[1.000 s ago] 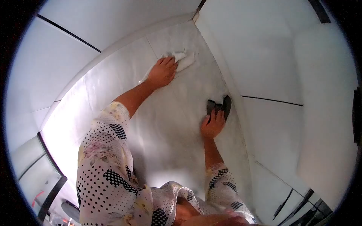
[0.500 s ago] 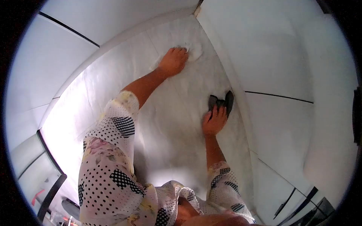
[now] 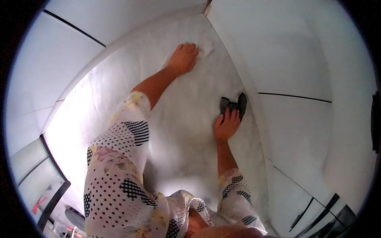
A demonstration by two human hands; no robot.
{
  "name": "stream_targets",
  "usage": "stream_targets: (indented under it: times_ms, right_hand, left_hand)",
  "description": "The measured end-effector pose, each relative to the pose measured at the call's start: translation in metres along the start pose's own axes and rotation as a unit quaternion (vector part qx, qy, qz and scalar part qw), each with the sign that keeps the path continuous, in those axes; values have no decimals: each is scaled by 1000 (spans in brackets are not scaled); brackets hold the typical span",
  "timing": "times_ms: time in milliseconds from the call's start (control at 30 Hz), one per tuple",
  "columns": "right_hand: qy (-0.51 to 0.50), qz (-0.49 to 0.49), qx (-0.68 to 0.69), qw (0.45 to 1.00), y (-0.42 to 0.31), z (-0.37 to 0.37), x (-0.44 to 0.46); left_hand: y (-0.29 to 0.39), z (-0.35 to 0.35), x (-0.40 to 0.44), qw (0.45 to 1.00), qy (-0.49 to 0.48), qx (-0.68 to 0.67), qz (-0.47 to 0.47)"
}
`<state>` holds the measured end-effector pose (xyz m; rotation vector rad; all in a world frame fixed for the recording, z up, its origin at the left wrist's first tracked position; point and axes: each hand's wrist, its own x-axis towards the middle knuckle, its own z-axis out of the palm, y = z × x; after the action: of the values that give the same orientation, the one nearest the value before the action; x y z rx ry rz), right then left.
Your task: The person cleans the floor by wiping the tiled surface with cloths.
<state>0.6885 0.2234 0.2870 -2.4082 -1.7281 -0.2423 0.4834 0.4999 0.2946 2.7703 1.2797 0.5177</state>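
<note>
My left hand (image 3: pixel 183 59) presses down at the far end of a pale, marbled surface (image 3: pixel 186 119). Its fingers are curled on a whitish crumpled cloth (image 3: pixel 205 48), which blends into the surface so that its outline is hard to follow. Nearer to me and to the right, my right hand (image 3: pixel 227 126) lies flat with its fingers spread. Its fingertips rest on a dark grey, folded cloth-like piece (image 3: pixel 234 104), whose two ends stick up beyond them.
White panels with dark seams, one at the left (image 3: pixel 75 29) and one at the right (image 3: pixel 293 71), border the surface. A dark-edged frame (image 3: pixel 53 206) stands at lower left, with small cluttered items beyond it. Black strips (image 3: pixel 323 214) show at lower right.
My left hand has slid slightly farther away across the surface. My right hand stays at the dark piece, nearly unmoved.
</note>
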Motion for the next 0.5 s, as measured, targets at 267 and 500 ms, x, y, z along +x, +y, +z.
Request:
stream_targets:
  times_ms: [267, 500]
  right_hand:
    - [10, 4, 8, 1000, -1, 5, 3]
    - [15, 2, 3, 1000, 1, 6, -2]
  left_hand:
    - [9, -30, 48, 972, -219, -26, -85]
    - [-3, 7, 34, 1000, 2, 1, -32]
